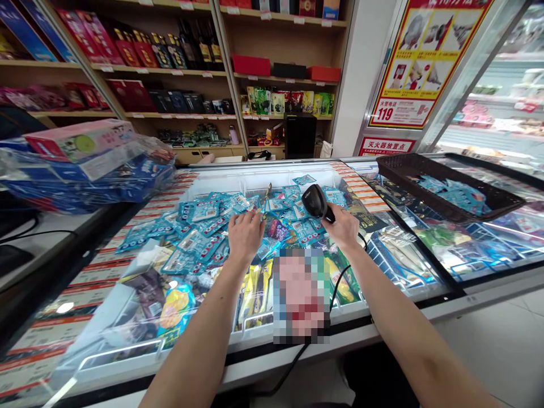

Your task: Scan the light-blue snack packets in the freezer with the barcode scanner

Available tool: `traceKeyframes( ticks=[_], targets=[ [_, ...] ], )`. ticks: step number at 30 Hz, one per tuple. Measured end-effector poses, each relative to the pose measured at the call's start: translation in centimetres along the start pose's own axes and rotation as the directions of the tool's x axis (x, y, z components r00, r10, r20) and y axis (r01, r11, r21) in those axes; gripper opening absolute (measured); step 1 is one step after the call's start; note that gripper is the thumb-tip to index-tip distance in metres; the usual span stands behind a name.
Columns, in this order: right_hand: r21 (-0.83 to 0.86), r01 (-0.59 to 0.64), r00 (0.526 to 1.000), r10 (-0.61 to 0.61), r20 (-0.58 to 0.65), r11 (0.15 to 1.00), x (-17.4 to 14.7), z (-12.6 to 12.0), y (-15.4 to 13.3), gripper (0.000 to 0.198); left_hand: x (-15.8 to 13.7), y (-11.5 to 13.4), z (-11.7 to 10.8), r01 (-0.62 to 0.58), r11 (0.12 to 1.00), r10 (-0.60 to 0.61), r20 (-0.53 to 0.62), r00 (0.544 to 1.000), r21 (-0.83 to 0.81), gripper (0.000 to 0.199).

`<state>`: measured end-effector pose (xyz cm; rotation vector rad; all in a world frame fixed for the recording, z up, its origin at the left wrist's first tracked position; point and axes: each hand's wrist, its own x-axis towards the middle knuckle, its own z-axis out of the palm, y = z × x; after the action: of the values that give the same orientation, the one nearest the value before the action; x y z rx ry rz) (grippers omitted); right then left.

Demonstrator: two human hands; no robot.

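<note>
My right hand (343, 226) is closed round the handle of a black barcode scanner (315, 202), its head tilted toward the packets below. A black cable (339, 277) runs from it down over the freezer's front edge. My left hand (245, 235) lies on the pile of small blue snack packets (204, 211), fingers reaching forward and down; its thumb is mostly hidden. The packets spread loosely over the glass freezer lid (100, 317). A reddish-purple packet (278, 230) lies among them, just right of my left hand.
A dark woven basket (391, 170) on the right of the freezer holds more blue packets. Plastic-wrapped blue boxes with a pink box (80, 139) on top stand at the left. Shelves (157, 69) of goods line the back. Frozen bags lie under the glass.
</note>
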<state>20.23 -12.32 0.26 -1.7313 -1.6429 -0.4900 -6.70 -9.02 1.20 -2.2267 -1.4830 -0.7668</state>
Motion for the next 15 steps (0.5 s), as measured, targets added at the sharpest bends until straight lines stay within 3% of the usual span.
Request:
traceKeyframes(
  ticks=[9,13,15],
  targets=[
    [-0.008,-0.068,0.997,0.068,-0.026,0.998,0.6,-0.8,0.4,0.039,0.0,-0.1,0.7,0.046,0.998,-0.044,0.042,0.998,-0.051,0.037],
    [-0.017,-0.063,0.998,0.063,0.002,0.998,0.6,-0.7,0.5,0.042,1.0,0.2,0.6,0.177,0.976,-0.166,0.089,0.982,-0.126,0.043],
    [-0.022,-0.056,0.998,0.057,0.015,0.998,0.5,-0.6,0.5,0.043,2.0,0.2,0.6,0.294,0.941,-0.269,0.159,0.950,-0.166,0.045]
  ],
)
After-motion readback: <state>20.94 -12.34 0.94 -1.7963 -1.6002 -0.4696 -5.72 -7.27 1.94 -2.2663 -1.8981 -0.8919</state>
